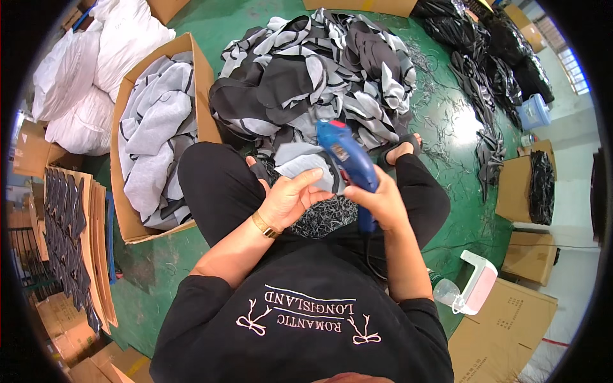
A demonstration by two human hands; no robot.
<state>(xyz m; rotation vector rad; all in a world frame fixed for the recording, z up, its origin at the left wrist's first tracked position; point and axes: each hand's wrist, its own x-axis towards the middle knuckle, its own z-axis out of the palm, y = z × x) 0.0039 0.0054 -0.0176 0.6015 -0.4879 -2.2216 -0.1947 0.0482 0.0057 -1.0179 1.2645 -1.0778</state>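
Between my knees, my left hand (288, 202) pinches a light grey fabric piece (299, 162) with a dark edge, thumb on top. My right hand (385, 203) is wrapped around a blue handheld power tool (352, 159) with red parts. Its narrow front end points away from me, beside the fabric's right side, and I cannot make out its tip clearly. A black cord (368, 255) runs from its rear toward my lap. Thin dark and grey trimmings (324, 217) lie heaped below my hands. Beyond them rises a large pile of grey and black fabric pieces (281, 83).
An open cardboard box (205, 96) of similar grey pieces stands by my left knee. White sacks (76, 70) are behind it. Black plastic bags (504, 64), a blue bucket (534, 112) and cartons line the right side. A white-and-pink device (479, 287) sits near my right elbow.
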